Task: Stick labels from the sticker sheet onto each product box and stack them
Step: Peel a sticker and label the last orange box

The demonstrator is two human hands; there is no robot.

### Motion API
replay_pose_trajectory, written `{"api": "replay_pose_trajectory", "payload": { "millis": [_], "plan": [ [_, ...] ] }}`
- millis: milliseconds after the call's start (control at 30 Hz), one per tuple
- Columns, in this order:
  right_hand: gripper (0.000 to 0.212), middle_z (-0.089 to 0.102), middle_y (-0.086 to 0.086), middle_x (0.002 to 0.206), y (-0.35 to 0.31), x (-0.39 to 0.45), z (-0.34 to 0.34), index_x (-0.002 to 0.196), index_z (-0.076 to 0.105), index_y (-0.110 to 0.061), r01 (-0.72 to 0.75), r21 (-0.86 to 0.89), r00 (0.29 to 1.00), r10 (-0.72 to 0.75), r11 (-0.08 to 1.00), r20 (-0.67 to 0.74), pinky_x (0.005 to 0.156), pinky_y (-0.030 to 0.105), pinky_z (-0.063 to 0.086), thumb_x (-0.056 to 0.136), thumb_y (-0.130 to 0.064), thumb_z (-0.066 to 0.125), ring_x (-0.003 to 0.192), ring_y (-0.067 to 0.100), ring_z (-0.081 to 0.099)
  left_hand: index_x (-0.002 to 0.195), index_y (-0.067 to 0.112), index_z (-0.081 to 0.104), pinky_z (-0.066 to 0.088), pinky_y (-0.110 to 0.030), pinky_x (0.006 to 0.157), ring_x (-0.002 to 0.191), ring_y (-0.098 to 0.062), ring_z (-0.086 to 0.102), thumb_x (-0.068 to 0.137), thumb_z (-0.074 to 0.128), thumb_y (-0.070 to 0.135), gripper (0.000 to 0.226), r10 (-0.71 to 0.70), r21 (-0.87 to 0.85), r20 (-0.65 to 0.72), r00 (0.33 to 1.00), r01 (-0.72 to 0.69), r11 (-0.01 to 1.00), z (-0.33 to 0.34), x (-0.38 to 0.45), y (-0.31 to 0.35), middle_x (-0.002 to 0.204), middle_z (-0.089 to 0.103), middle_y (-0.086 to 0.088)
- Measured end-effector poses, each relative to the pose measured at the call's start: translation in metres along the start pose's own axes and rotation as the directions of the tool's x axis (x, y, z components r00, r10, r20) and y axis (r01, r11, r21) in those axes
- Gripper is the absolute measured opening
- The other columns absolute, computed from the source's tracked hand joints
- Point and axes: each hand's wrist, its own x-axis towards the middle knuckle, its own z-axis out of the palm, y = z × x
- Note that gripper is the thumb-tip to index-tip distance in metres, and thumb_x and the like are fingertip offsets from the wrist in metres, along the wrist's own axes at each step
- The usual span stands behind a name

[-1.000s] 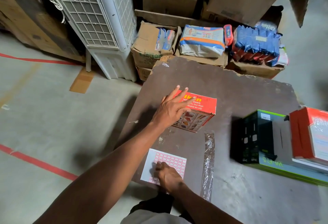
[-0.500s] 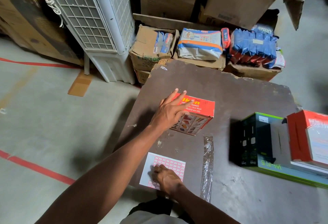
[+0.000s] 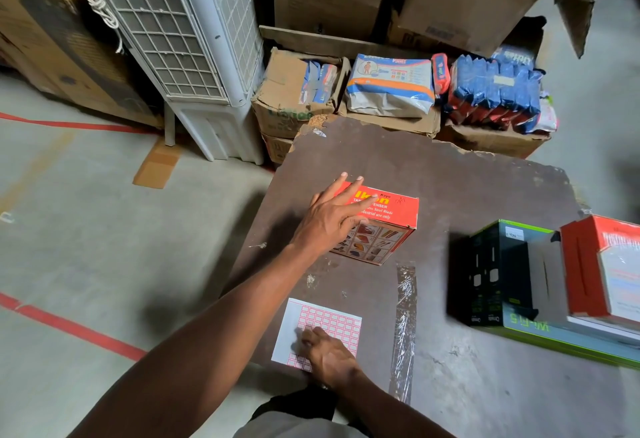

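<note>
White sticker sheet with a pink-bordered label grid (image 3: 320, 330) lies flat at the near edge of the dark brown board worktop (image 3: 450, 188). Right hand (image 3: 329, 354) sits on it, fingers curled at one label (pinched or just picking, cannot tell). Since a second ago that hand has barely shifted, so no label is free yet. Red-orange cardboard tape-dispenser box (image 3: 384, 226) sits mid-worktop, left hand (image 3: 329, 219) flat on top, fingers straight and spread, unchanged. Green-and-black box with a red box stacked on it (image 3: 519, 281) waits well apart on the right.
</note>
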Motion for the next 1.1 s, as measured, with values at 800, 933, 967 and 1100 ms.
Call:
{"api": "replay_pose_trajectory", "payload": {
  "millis": [800, 933, 967, 1100],
  "plan": [
    [0.057, 0.043, 0.018, 0.148, -0.011, 0.007, -0.019, 0.147, 0.035, -0.009, -0.078, -0.076, 0.997, 0.076, 0.994, -0.026, 0.107, 0.049, 0.042, 0.095, -0.013, 0.059, 0.134, 0.036, 0.041, 0.149, 0.042, 0.044, 0.027, -0.059, 0.115, 0.157, -0.023, 0.008, 0.102, 0.056, 0.031, 0.050, -0.020, -0.023, 0.007, 1.000, 0.021, 1.000, -0.003, -0.001, 0.003, 0.165, 0.028, 0.003],
    [0.048, 0.050, 0.019, 0.141, -0.013, 0.006, -0.022, 0.143, 0.041, -0.008, -0.129, -0.033, 0.990, 0.127, 0.991, -0.060, 0.104, 0.047, 0.042, 0.097, -0.010, 0.053, 0.128, 0.036, 0.047, 0.149, 0.041, 0.044, 0.027, -0.060, 0.115, 0.156, -0.024, 0.009, 0.101, 0.058, 0.031, 0.051, -0.022, -0.023, 0.007, 1.000, 0.022, 0.999, -0.003, -0.001, 0.005, 0.165, 0.028, 0.002],
    [0.048, 0.051, 0.019, 0.140, -0.013, 0.007, -0.023, 0.142, 0.041, -0.008, -0.136, -0.034, 0.989, 0.133, 0.990, -0.061, 0.103, 0.047, 0.042, 0.096, -0.009, 0.053, 0.127, 0.036, 0.048, 0.149, 0.042, 0.044, 0.027, -0.060, 0.114, 0.156, -0.024, 0.009, 0.101, 0.058, 0.031, 0.051, -0.021, -0.020, 0.006, 1.000, 0.021, 1.000, -0.003, -0.002, 0.005, 0.165, 0.028, 0.002],
    [0.050, 0.051, 0.019, 0.140, -0.014, 0.013, -0.024, 0.143, 0.039, -0.008, -0.127, -0.059, 0.991, 0.124, 0.990, -0.043, 0.103, 0.048, 0.043, 0.095, -0.006, 0.055, 0.128, 0.037, 0.048, 0.150, 0.041, 0.044, 0.028, -0.060, 0.113, 0.156, -0.023, 0.009, 0.102, 0.057, 0.031, 0.051, -0.021, -0.012, 0.005, 1.000, 0.021, 1.000, -0.003, -0.002, 0.005, 0.165, 0.028, 0.003]
  ]
}}
